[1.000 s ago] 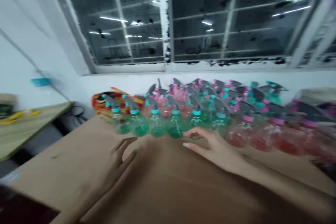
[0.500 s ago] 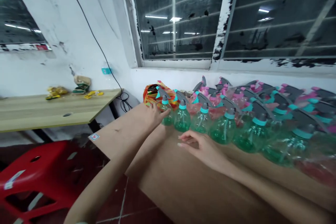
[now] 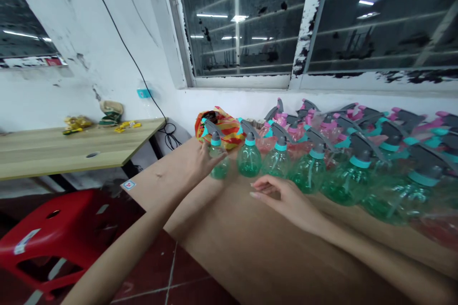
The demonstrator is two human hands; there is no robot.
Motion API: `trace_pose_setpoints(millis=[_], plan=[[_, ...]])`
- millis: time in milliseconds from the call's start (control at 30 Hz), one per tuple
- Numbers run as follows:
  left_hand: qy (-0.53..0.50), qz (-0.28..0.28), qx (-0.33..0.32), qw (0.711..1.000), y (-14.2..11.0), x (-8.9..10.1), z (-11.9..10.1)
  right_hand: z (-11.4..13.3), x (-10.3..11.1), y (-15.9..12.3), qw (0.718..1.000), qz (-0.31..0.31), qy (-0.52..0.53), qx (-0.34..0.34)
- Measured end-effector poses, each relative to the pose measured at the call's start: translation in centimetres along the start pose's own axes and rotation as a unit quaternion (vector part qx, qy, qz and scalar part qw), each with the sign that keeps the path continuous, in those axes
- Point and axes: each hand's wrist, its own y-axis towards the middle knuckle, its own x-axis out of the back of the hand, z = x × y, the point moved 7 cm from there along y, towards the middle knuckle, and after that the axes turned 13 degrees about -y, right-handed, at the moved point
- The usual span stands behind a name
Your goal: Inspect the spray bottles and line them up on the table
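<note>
Filling the left grip point(image 3: 201, 164): round, green-bottomed spray bottle point(image 3: 219, 170); right grip point(image 3: 286, 198) loosely parted.

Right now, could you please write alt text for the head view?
A person's left hand grasps the leftmost green spray bottle on a brown tabletop. The empty right hand is near similar bottles, and a red stool stands at left.

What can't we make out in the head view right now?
All head view:
Left hand: how far its fingers wrap the leftmost green spray bottle; hidden behind the hand itself.
Pink spray bottles: lower bodies mostly hidden behind the other green bottles.
Rightmost red-tinted bottle: cut off by the right edge.
Corner sticker: print too small to read.
</note>
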Motion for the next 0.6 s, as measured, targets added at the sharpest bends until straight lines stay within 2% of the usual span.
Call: trace_pose_setpoints(millis=[100,200,267,367,400,467,600], plan=[[0.040,0.016,-0.014,0.999,-3.7,1.6,-2.1,-0.3,0.4,-0.4,1.000,-0.005,0.005,-0.010],[0.047,0.063,-0.048,0.996,-7.3,1.5,-5.5,0.0,1.3,-1.3,1.000,-0.004,-0.014,-0.026],[0.032,0.118,-0.105,0.987,-9.2,0.3,-8.6,0.4,2.2,-2.1,0.999,0.002,-0.034,-0.035],[0.021,0.167,-0.150,0.974,-11.0,-2.0,-12.8,1.1,4.1,-3.5,0.998,-0.008,-0.046,-0.033],[0.019,0.192,-0.161,0.968,-11.4,-3.1,-14.1,1.2,5.0,-4.1,0.998,-0.022,-0.043,-0.030],[0.010,0.206,-0.190,0.960,-11.9,-5.1,-16.8,1.2,6.8,-5.5,0.997,-0.056,-0.030,-0.035],[-0.015,0.251,-0.252,0.935,-13.1,-9.6,-21.7,0.1,10.6,-8.9,0.986,-0.146,-0.017,-0.081]])
